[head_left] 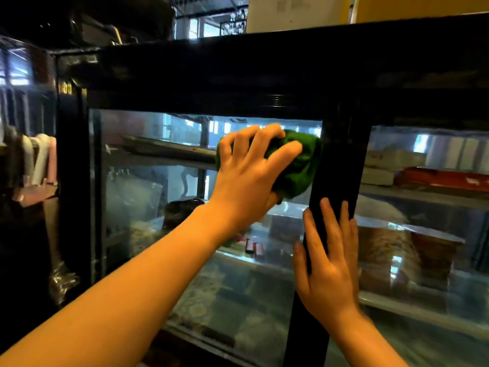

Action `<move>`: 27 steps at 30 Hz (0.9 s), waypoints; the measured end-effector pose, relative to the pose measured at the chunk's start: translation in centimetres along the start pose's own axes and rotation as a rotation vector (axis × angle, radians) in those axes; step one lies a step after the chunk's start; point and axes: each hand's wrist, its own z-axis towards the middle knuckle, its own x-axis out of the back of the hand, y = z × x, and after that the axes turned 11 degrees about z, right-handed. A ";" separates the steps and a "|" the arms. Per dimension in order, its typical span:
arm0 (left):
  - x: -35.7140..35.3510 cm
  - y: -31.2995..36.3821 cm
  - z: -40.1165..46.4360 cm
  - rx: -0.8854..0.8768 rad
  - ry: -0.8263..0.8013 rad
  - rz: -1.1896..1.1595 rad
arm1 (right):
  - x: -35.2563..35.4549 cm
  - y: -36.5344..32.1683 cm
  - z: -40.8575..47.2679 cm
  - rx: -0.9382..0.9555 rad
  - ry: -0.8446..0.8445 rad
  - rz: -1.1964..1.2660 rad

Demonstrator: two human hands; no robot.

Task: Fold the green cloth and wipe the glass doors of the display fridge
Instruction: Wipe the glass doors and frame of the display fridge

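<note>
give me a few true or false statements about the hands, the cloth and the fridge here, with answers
1. The left hand presses the green cloth against the left glass door. True.
2. The right hand holds a spray bottle. False: it lies flat on the black post between the doors.
3. The cloth sits near the door's bottom edge. False: it is near the top right corner.
4. Containers stand behind the right door. True.
</note>
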 end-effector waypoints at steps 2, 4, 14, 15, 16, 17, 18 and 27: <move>0.2 -0.2 1.8 0.009 -0.024 0.021 | 0.0 -0.1 0.1 0.000 -0.001 -0.008; 0.2 -0.5 2.8 -0.006 -0.016 0.038 | -0.1 -0.1 0.1 0.001 0.003 -0.008; -0.3 -1.1 2.7 -0.041 0.068 0.073 | -0.1 -0.1 0.0 0.004 0.005 -0.001; -0.3 -1.1 2.5 -0.028 0.077 0.053 | -0.1 -0.1 0.0 0.005 0.007 0.002; -0.4 -1.1 2.2 -0.005 0.088 0.027 | -0.1 -0.1 0.0 0.009 0.009 0.005; -0.4 -1.0 1.8 0.025 0.100 -0.001 | -0.1 0.0 0.0 0.011 0.009 0.009; -0.5 -0.8 1.4 0.060 0.107 -0.025 | -0.1 0.0 0.0 0.010 0.010 0.010; -1.0 -0.4 -4.8 0.155 0.100 -0.064 | -0.3 0.1 -0.1 0.033 0.028 -0.014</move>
